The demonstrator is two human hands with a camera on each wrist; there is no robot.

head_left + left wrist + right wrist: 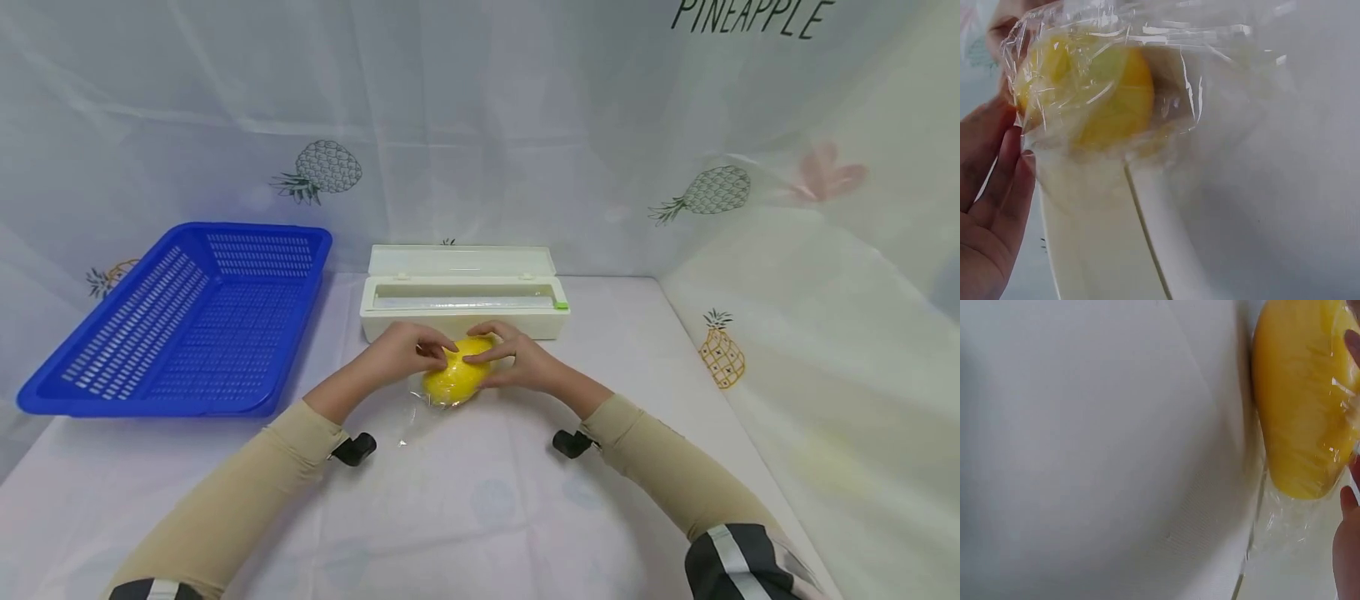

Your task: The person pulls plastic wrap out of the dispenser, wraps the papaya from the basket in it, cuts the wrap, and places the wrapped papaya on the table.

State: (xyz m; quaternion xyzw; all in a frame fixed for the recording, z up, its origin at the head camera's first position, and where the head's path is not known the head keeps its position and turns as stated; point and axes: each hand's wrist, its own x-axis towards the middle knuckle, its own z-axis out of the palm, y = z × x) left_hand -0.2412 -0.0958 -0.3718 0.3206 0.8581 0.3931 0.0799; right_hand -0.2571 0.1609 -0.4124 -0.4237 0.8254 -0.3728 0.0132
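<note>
- Two hands, one left hand (405,348) and one right hand (525,362), both at the middle of the scene.
- One yellow fruit (455,379), between the hands and just in front of the box; whether it rests on the cloth I cannot tell.
- One sheet of clear film (1175,81), crinkled round the fruit, a loose end trailing toward the person.
- Left grip: thumb and forefinger closed together, pinching film at the fruit's left side.
- Right grip: partly open, thumb and fingers curved round the fruit's right side.
- One white box (465,314), one lid (459,261) raised at its back, one green piece (561,306) at its right end.
- One blue basket (150,407) with slotted walls, left of the box and apart from it.
- Two tan sleeves, two black wrist cameras.
- Tabletop (450,517): covered in white cloth, faint pale-blue spots near the person.
- Room: pale fabric (510,125) hangs behind and at right, printed with pineapples, one pink shape and the word "PINEAPPLE" (753,17).
</note>
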